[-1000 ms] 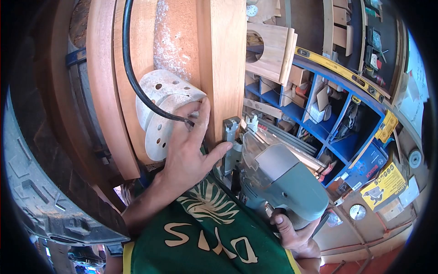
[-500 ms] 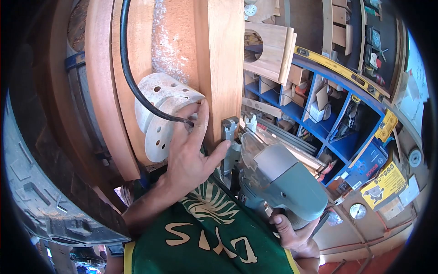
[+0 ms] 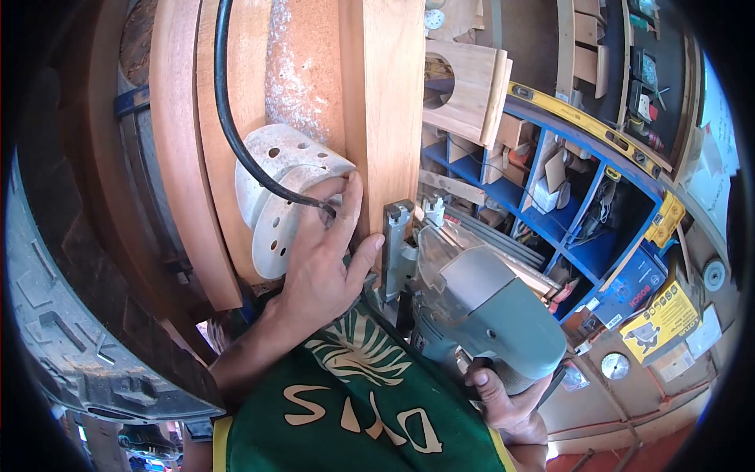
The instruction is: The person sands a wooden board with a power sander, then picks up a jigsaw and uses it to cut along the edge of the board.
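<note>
the left hand (image 3: 318, 267) presses spread fingers on the wooden board (image 3: 393, 118), whose length runs upward; the right hand (image 3: 503, 401) is clenched on the green power tool (image 3: 487, 307), which touches the board's lower end.

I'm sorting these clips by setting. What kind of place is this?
Most likely a woodworking workshop: thick wooden boards stand in front, the right hand grips a grey-green power tool, and blue shelves hold wood offcuts.
</note>
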Motion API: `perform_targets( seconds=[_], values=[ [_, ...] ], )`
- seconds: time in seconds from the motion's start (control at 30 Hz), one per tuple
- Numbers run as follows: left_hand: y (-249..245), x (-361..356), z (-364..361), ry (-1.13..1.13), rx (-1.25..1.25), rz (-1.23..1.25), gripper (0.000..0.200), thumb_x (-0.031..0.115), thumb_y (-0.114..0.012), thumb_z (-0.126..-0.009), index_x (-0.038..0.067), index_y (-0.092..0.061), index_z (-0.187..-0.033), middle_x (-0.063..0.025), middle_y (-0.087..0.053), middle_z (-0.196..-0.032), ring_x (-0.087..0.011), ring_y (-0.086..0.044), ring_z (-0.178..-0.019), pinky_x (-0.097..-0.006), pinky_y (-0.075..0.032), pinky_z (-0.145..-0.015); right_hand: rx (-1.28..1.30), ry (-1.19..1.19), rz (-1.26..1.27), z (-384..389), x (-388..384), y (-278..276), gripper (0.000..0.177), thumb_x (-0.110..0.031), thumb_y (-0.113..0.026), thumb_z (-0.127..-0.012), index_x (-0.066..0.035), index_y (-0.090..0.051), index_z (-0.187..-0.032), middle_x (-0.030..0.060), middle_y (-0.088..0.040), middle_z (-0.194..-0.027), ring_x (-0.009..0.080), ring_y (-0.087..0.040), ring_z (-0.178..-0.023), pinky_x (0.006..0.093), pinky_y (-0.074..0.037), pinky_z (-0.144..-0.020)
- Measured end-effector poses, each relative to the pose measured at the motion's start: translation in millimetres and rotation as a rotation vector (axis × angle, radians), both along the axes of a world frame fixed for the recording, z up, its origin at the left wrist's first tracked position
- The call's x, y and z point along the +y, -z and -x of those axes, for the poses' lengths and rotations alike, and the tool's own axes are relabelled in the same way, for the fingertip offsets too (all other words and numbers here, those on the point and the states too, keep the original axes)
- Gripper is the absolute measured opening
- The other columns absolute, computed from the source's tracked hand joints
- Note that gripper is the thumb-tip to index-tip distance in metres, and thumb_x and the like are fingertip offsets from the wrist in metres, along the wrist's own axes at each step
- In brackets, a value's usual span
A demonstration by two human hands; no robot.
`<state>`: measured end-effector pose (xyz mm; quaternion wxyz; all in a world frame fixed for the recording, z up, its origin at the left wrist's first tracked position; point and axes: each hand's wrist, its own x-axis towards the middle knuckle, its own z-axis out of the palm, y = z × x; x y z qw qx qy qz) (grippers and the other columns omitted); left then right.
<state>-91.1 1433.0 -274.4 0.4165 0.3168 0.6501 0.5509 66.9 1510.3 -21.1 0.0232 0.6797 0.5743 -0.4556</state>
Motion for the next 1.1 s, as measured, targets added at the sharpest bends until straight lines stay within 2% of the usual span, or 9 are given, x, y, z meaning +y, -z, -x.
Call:
perform_targets(
  seconds=[0.43, 0.53, 1.03, 1.1],
  values=[
    [0.1, 1.0, 2.5, 0.004, 0.076, -0.027, 0.075, 0.01, -0.076, -0.093, -0.007, -0.041, -0.157, -0.0316, -0.047, -0.139, -0.0475, -0.053, -0.125, -0.0501, -0.048, -0.104, -0.025, 0.006, -0.004, 2.6, 2.4, -0.9, 0.056, -0.02, -0.088, -0.089, 0.011, -0.061, -0.129, 0.0152, -0.074, -0.112, 0.0207, -0.069, -0.098, 0.0327, -0.054, -0.087],
    [0.3, -0.5, 1.2, 0.013, 0.007, 0.002, 0.075, 0.01, -0.076, -0.093, -0.008, -0.041, -0.156, -0.0318, -0.047, -0.139, -0.0475, -0.053, -0.125, -0.0496, -0.048, -0.104, -0.036, -0.009, 0.018, 2.0, 3.9, -2.1, 0.056, -0.019, -0.088, -0.089, 0.011, -0.061, -0.129, 0.0155, -0.074, -0.112, 0.0208, -0.069, -0.099, 0.0326, -0.054, -0.088],
    [-0.8, -2.8, 1.4, 0.027, -0.008, 0.027, 0.074, 0.012, -0.077, -0.093, -0.009, -0.042, -0.156, -0.0323, -0.046, -0.14, -0.0479, -0.053, -0.128, -0.0499, -0.045, -0.109, -0.022, -0.009, -0.02, -4.6, -1.1, -1.1, 0.06, -0.014, -0.086, -0.089, 0.01, -0.056, -0.135, 0.0169, -0.072, -0.116, 0.0218, -0.068, -0.103, 0.0344, -0.053, -0.092],
    [-0.5, -3.3, 1.6, 0.03, -0.001, 0.025, 0.074, 0.012, -0.076, -0.093, -0.009, -0.042, -0.156, -0.0323, -0.046, -0.141, -0.0478, -0.053, -0.128, -0.0498, -0.045, -0.109, -0.022, -0.085, -0.066, -15.8, -3.1, 3.0, 0.071, -0.018, -0.087, -0.089, 0.008, -0.045, -0.14, 0.0181, -0.068, -0.108, 0.0212, -0.068, -0.082, 0.033, -0.056, -0.072]
  ],
)
